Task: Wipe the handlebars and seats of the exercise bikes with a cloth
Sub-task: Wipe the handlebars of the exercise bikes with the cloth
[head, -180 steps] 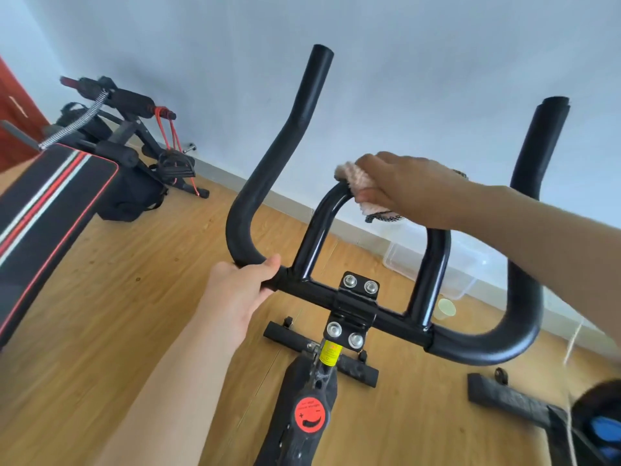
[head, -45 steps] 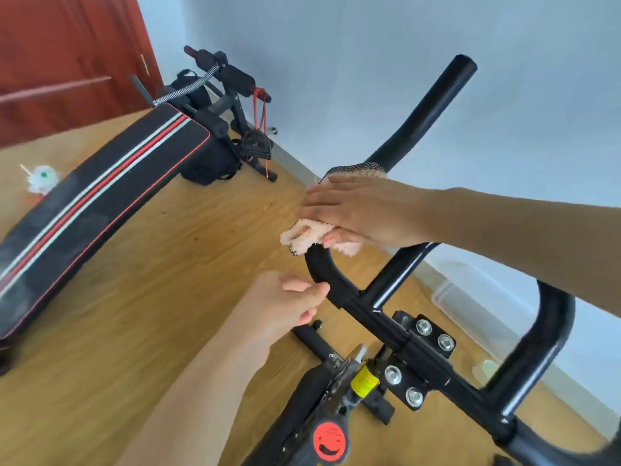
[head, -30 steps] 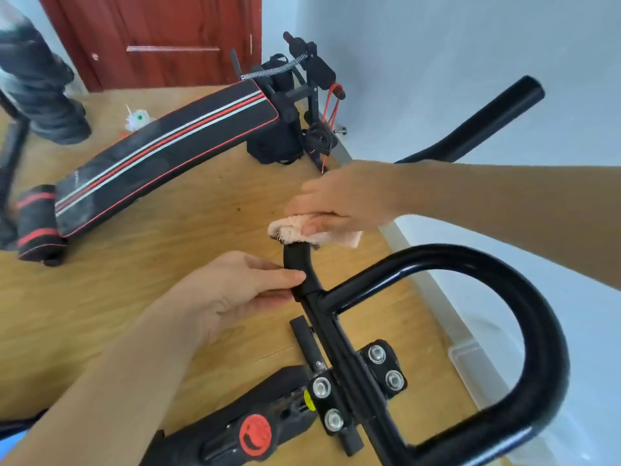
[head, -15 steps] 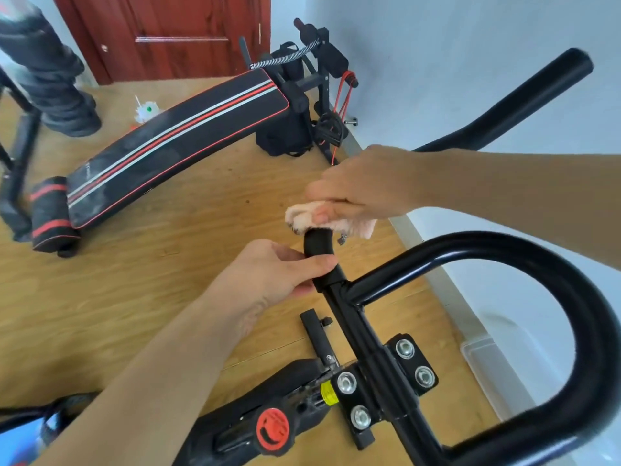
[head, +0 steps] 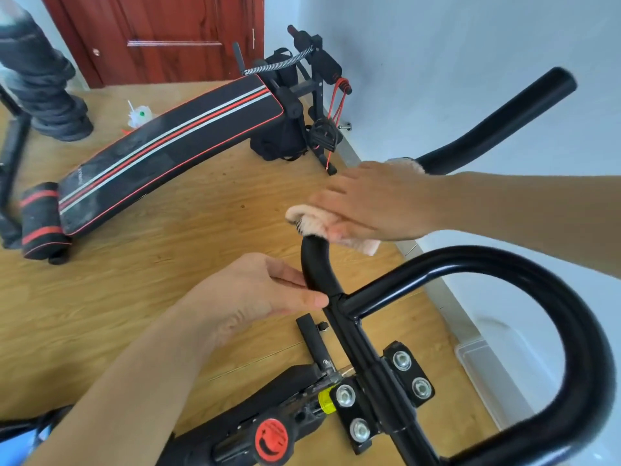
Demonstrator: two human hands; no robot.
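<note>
body: 2 bare forearms | left hand (head: 255, 297) bare | right hand (head: 379, 203) bare

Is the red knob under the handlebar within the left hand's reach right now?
Probably yes: the left hand only holds the handlebar, and nothing lies between it and the red knob.

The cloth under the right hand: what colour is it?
The cloth is pale pink and fluffy, best seen in the head view.
</note>
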